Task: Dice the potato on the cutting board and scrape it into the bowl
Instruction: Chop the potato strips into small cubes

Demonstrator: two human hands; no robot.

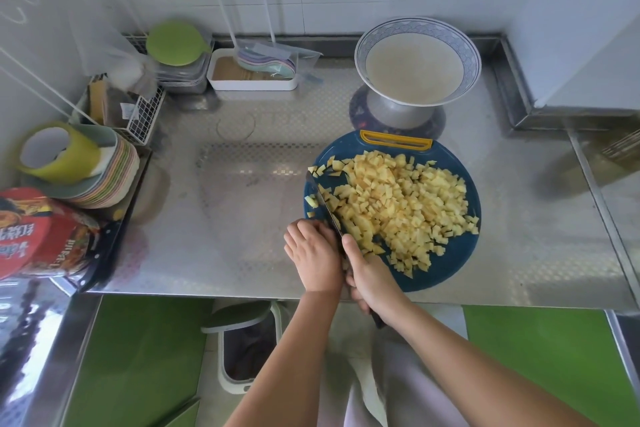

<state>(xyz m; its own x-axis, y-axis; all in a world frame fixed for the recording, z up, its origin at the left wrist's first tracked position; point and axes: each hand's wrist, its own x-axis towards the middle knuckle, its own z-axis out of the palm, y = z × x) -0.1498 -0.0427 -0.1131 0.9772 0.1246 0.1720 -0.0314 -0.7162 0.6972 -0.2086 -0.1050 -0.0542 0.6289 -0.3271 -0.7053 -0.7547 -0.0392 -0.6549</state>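
We cannot see the knife (325,206) handle inside the right hand (371,274), nor what the curled fingers of the left hand (313,253) cover; the left edge cuts off the red packet (34,232).

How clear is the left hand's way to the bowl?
Probably yes. Left hand rests by the knife at the board's near edge; the bowl stands uncovered just behind the board. Between them lies only low diced potato, which it could pass over.

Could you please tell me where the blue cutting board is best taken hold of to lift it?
Probably the yellow slotted grip on the far rim of the cutting board, reached from the bowl side: it is clear of potato dice, while the left hand, right hand and knife crowd the near-left rim.
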